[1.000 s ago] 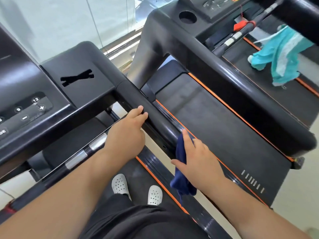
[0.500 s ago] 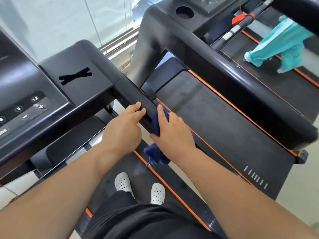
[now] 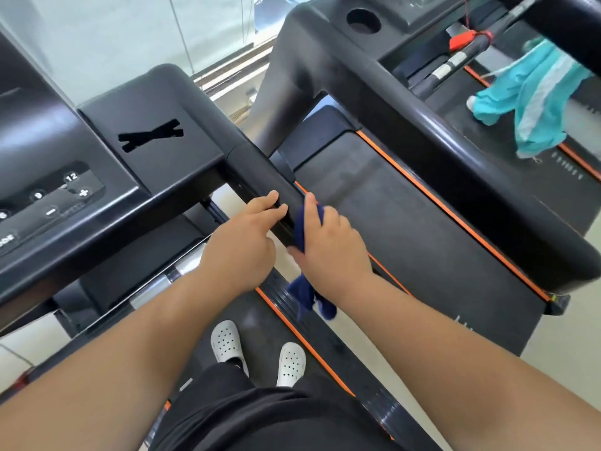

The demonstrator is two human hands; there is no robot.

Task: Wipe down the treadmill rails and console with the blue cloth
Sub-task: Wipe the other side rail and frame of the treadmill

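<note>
Right hand [image 3: 328, 249] clamps the blue cloth [image 3: 304, 231] against the rail [image 3: 260, 170]; left hand [image 3: 244, 245] rests just beside, fingers straight on the rail — a slackening grip could drop the cloth's dangling tail

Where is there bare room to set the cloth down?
Free: the flat console corner between the buttons and the rail; the neighbouring belt between its orange stripes. Crowded: the rail, where left hand and right hand with blue cloth sit together.
</note>
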